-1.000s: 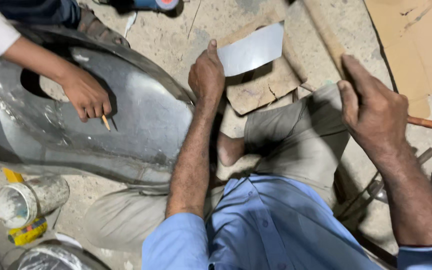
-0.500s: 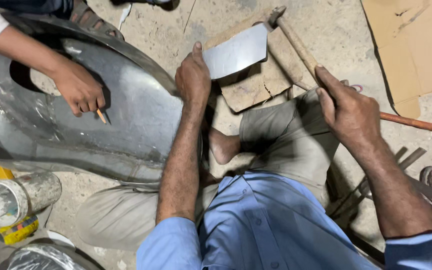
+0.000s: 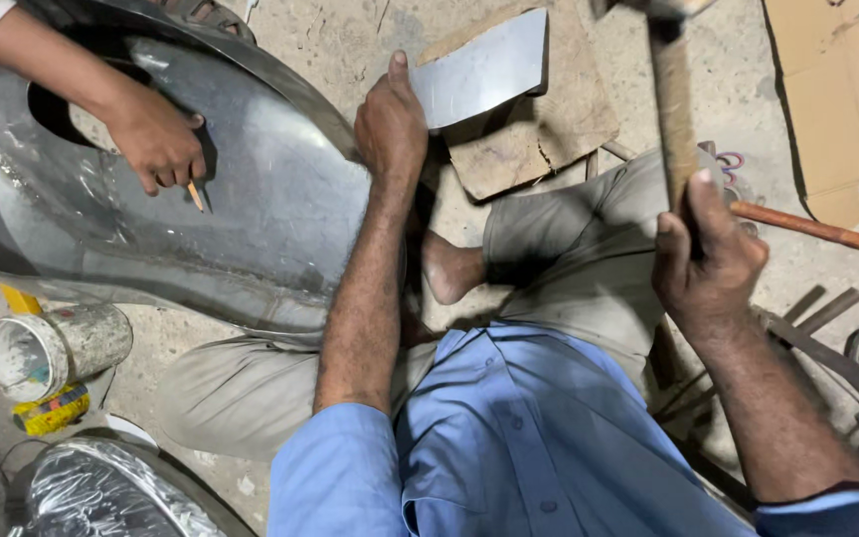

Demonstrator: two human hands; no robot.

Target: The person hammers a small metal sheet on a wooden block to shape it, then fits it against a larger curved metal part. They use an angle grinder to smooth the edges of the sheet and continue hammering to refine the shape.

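Rough concrete floor [image 3: 350,40], dusty, workshop clutter all round; you sit on it cross-legged, blue shirt, khaki trousers, one bare foot showing.

Your left hand [image 3: 390,129] is pressed flat-ish on the near-left corner of a small metal sheet [image 3: 484,68], thumb along its edge, fingers curled down holding it in place. The sheet lies on a cracked flat block [image 3: 539,139] on the floor, just ahead of your knee.

Your right hand [image 3: 703,254] is clenched round the wooden handle of a hammer [image 3: 673,109], shaft pointing up toward the top edge of the view; the head is cut off by the frame, so only partly visible. The hammer is raised, apart from the sheet.

Left side of the floor: a big curved sheet-metal panel [image 3: 270,209] with a hole in it. Another person's hand [image 3: 156,144] rests on it, pinching a pencil [image 3: 195,195], tip at the panel.

Near-left corner: a dirty paint tin [image 3: 52,348] on its side, shiny wrapped item [image 3: 111,492] below it. Right side: a reddish rod [image 3: 817,229] on the floor, cardboard [image 3: 842,89] at the far-right corner, metal strips [image 3: 827,343] by your right arm.
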